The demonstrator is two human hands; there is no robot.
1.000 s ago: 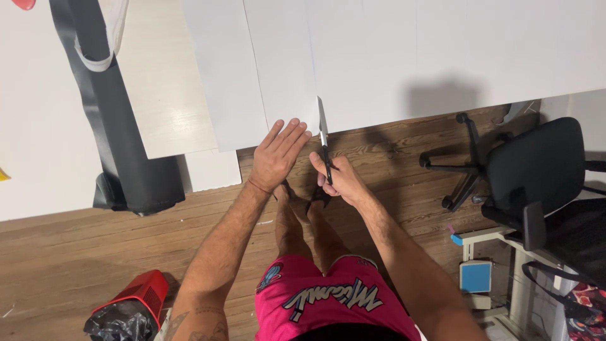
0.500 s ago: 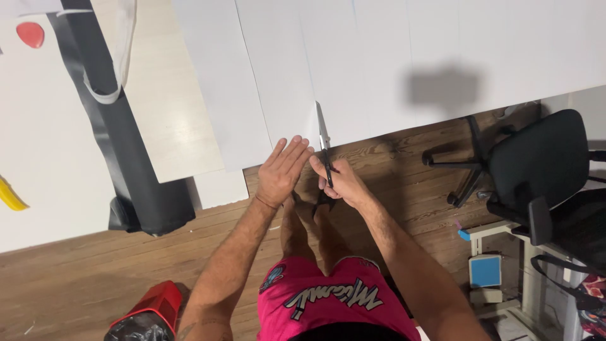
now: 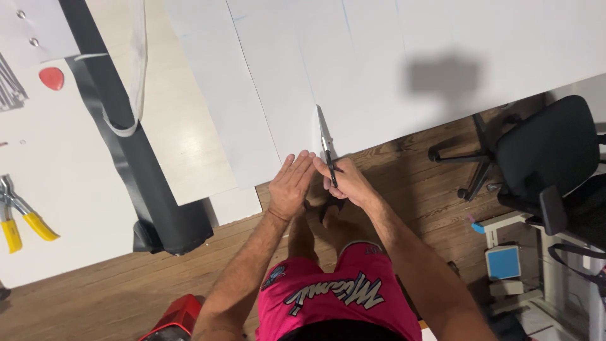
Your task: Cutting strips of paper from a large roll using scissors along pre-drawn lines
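Black office chair [image 3: 549, 158], apparently clear of scissors [image 3: 327, 148].

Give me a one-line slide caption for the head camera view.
Right hand works scissors into a white sheet on a wooden floor, left hand flat at the sheet's edge.

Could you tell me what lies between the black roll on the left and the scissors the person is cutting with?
In the head view, a narrow white sheet and the left hand lie between the black roll and the scissors.
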